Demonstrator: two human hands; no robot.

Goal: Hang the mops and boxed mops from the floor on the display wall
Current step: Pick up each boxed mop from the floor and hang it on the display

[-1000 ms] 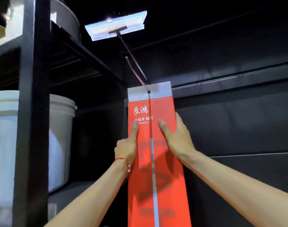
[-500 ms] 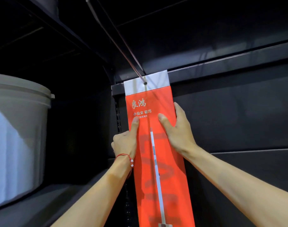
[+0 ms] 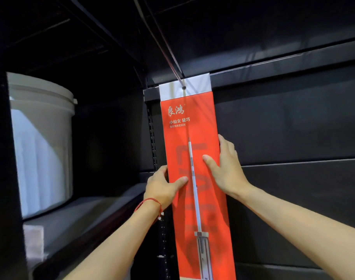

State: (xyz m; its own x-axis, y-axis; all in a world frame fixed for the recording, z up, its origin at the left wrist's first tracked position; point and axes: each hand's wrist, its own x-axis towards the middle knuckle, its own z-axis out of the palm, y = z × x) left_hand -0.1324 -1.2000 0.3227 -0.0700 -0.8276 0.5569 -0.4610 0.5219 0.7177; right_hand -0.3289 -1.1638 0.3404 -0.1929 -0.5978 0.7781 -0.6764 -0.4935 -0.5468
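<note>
A tall red boxed mop [image 3: 189, 122] with a grey top band hangs upright against the black display wall [image 3: 283, 128]. A thin metal hook [image 3: 162, 41] passes through the hole in the grey band. My left hand [image 3: 162, 186] grips the box's left edge, thumb across the front. My right hand [image 3: 225, 168] holds the right edge at mid height, thumb on the front and fingers wrapped behind. A white mop is printed down the middle of the box.
A large white bucket [image 3: 41, 142] stands on a dark shelf [image 3: 87, 215] to the left. A slotted upright rail [image 3: 152, 138] runs just left of the box. Horizontal wall rails cross behind and to the right.
Both hands have slid lower down the box, from under the printed title to mid height. My view has tilted down and right, so the hook's price tag is out of frame.
</note>
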